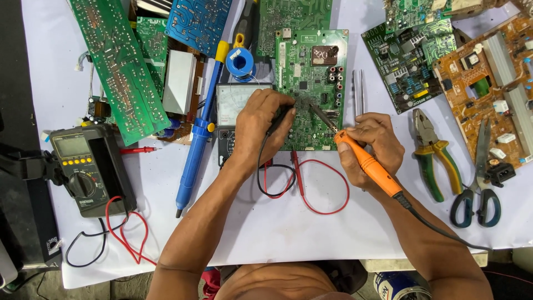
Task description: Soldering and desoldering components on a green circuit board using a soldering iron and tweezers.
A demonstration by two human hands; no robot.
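A green circuit board (311,72) lies flat in the middle of the white-covered table (277,222). My left hand (261,125) rests on the board's lower left corner and grips a black probe (279,119) whose tip touches the board. My right hand (372,144) holds an orange-handled soldering iron (366,164). Its metal tip (322,116) points up-left onto the board's lower middle. A black cord runs from the iron off to the right. Red and black leads (311,189) loop on the table between my forearms.
An analog meter (236,103), a blue solder spool (240,62) and a blue desoldering pump (195,144) lie left of the board. A digital multimeter (83,166) sits far left. Tweezers (358,91), pliers (433,150), scissors (480,183) and several other boards surround it.
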